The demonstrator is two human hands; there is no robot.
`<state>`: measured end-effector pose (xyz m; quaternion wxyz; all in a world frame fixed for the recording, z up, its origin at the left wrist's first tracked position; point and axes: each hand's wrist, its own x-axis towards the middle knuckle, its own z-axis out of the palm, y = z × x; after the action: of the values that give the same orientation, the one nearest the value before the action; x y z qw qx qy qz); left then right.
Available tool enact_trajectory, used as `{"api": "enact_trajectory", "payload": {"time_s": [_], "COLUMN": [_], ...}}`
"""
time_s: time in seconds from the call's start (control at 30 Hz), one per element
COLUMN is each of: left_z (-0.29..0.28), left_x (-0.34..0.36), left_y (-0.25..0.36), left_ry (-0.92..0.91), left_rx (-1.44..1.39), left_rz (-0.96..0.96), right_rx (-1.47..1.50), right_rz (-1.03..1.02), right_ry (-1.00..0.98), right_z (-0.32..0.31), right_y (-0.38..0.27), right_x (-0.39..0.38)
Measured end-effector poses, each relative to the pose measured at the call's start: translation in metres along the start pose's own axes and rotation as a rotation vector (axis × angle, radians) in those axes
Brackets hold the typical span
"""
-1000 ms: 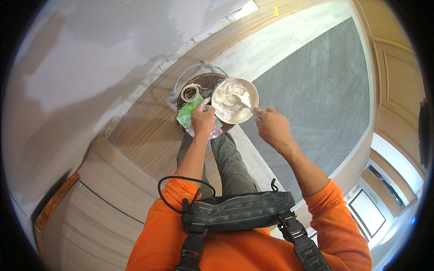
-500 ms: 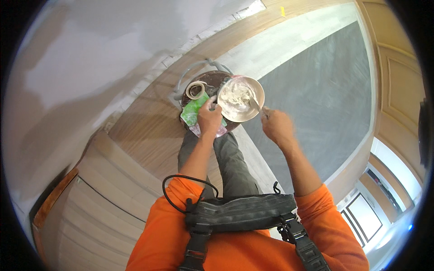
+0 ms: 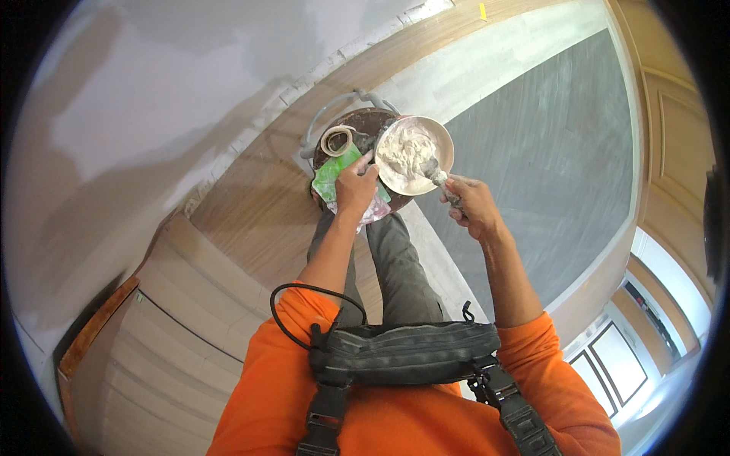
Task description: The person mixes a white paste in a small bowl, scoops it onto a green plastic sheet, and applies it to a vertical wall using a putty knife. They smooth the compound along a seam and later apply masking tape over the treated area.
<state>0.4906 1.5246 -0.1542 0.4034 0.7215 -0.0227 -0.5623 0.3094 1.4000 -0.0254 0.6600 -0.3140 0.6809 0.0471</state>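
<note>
Inside the bowl (image 3: 445,144) left fingers (image 3: 366,160) hold, paste (image 3: 406,152) meets the spatula (image 3: 433,169) right fingers (image 3: 461,187) grip.

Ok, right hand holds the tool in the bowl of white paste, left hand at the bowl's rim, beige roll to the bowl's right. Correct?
Not quite: the head view shows the beige roll to the left of the bowl. The right hand does hold the tool in the white paste, and the left hand is at the bowl's rim.

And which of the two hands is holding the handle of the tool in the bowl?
The right hand: it is closed around the handle of the tool. The left hand is instead at the left edge of the bowl.
</note>
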Motion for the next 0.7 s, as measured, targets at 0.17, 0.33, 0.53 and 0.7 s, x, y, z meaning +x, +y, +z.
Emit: {"api": "enact_trajectory", "payload": {"time_s": [0.17,0.33,0.53,0.7], "left_z": [-0.012,-0.046,-0.032,-0.031], "left_x": [-0.008,-0.043,-0.073,-0.049], "left_y": [0.005,-0.045,-0.083,-0.124], "left_ry": [-0.074,0.414,0.429,0.41], "left_rx": [-0.061,0.332,0.304,-0.111], "left_rz": [-0.064,0.232,-0.075,-0.185], "right_rx": [0.394,0.005,-0.242,-0.218], "right_rz": [0.1,-0.069,-0.393,-0.291], "right_ry": [-0.091,0.041,0.145,0.164], "right_z": [0.005,0.028,0.026,0.022], "right_y": [0.035,0.02,0.058,0.054], "right_x": [0.021,-0.009,0.001,-0.012]}}
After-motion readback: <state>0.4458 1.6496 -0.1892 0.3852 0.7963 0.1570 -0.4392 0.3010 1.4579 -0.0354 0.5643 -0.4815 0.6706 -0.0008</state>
